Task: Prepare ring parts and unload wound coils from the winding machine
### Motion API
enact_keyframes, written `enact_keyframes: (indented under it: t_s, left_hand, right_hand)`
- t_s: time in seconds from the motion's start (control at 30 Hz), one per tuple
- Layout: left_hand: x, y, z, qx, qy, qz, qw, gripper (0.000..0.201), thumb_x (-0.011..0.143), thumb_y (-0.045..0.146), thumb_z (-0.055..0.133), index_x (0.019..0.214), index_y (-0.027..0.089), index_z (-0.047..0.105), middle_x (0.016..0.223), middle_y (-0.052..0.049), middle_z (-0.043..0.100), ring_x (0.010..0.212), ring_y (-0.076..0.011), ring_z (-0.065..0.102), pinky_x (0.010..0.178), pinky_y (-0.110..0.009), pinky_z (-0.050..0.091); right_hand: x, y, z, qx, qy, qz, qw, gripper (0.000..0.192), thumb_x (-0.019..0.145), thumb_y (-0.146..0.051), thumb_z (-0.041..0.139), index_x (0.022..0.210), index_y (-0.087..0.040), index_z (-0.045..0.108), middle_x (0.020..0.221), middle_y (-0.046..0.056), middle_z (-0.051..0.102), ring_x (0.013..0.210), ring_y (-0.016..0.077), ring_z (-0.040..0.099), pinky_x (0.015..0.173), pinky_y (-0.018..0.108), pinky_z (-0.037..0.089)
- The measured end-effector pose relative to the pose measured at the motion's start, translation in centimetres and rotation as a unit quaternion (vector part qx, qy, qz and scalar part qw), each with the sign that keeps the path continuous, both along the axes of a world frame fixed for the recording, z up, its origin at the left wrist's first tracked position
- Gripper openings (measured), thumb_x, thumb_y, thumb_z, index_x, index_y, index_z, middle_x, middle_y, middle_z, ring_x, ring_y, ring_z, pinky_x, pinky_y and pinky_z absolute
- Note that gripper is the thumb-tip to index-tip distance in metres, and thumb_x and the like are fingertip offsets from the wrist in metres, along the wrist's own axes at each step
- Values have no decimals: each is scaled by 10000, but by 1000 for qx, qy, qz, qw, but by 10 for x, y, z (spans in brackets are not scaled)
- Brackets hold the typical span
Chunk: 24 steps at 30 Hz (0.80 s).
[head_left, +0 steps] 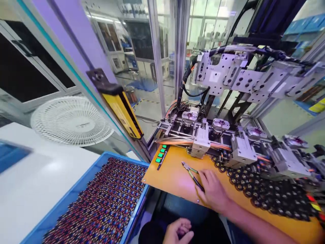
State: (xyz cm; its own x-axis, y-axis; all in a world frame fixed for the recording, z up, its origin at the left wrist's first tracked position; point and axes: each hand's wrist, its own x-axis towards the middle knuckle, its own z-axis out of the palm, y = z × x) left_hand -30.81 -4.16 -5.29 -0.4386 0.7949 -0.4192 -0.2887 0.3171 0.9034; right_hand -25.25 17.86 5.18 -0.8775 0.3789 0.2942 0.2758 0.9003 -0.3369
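Head view. The cutting pliers (187,166) are on the orange surface (172,179), in front of the machine fixtures (201,142) and to the right of the green indicators (160,155). The jaws point away from the operator and touch no part.

Status: the pliers appear to be at the pick-up or set-down stage; which of the two cannot be determined. No work with the tool on any part is visible. Many round black parts (274,195) lie grouped on the right of the surface, and the blue tray (83,178) on the left contains many small multicoloured parts (101,200). How many parts are finished, and how many are left, cannot be read.

Right hand (212,189): the fingers (204,174) are bent and partly closed around the rear of the handles, with the thumb on the near side. The handles are spread apart. Grip force cannot be judged.

Left hand (179,231): held above the lap, below the surface edge and well apart from the pliers. Its fingers are loosely curled toward the palm; whether they enclose a small item cannot be told.
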Motion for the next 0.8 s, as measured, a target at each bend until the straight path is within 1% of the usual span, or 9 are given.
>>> enact_keyframes:
  t_s: [0.1,0.17,0.3,0.43,0.57,0.63,0.7,0.73,0.8]
  left_hand:
    - [-15,3,62,5,-1,22,1000,579,677,668,727,929,149,764,893,-132,780,808,-225,697,806,-344,543]
    - [-25,13,97,18,3,38,999,596,758,680,642,1025,159,752,975,-141,779,886,-248,709,853,-379,545]
    - [-37,43,148,118,-45,117,985,605,784,627,655,1204,193,693,1245,-152,705,1136,-303,657,1005,-463,497]
    - [-38,68,177,192,-78,129,970,502,777,522,723,1140,176,726,1240,-140,708,1203,-299,620,1134,-468,378]
    - [-40,82,190,214,-98,110,966,574,691,542,792,1129,177,727,1213,-153,712,1123,-318,661,1075,-494,433]
    - [-44,87,195,222,-101,94,965,626,604,585,831,1070,176,746,1165,-155,727,1099,-333,667,1048,-504,450]
    - [-49,91,201,228,-99,74,966,656,524,636,846,981,173,764,1089,-152,745,1084,-350,668,1033,-519,452]
    - [-51,92,205,230,-97,62,966,666,489,657,850,937,171,769,1049,-151,751,1077,-359,666,1027,-531,449]
    - [-54,96,212,230,-90,37,968,675,439,696,844,858,172,772,979,-150,754,1078,-377,655,1017,-554,443]
  right_hand:
    - [-3,-7,24,-45,-4,7,999,278,821,-167,545,1069,-79,635,955,188,626,896,332,608,797,532,557]
    - [-3,-13,48,-81,5,17,997,251,808,-133,544,1042,-110,634,912,145,628,844,286,630,757,451,585]
    - [2,-34,93,-151,41,67,985,364,803,-119,567,1162,-175,596,987,83,637,899,195,659,790,277,595]
    - [9,-47,112,-212,152,89,961,506,767,-115,556,1270,-164,545,1119,120,614,1085,236,628,966,348,556]
    - [15,-42,120,-226,187,85,952,547,757,-107,593,1300,-153,537,1164,143,608,1142,262,603,1011,395,531]
    - [19,-38,128,-283,172,70,941,553,756,-133,640,1300,-155,541,1215,149,602,1183,274,580,1034,414,509]
    - [24,-34,137,-407,131,55,902,487,792,-212,677,1264,-158,569,1203,141,620,1136,263,602,995,404,523]
    - [25,-31,141,-499,104,53,859,426,826,-290,681,1219,-150,593,1157,135,640,1071,248,628,950,389,539]
    - [27,-24,146,-681,45,66,728,469,866,-531,634,1086,-117,632,998,132,673,873,218,672,809,369,572]
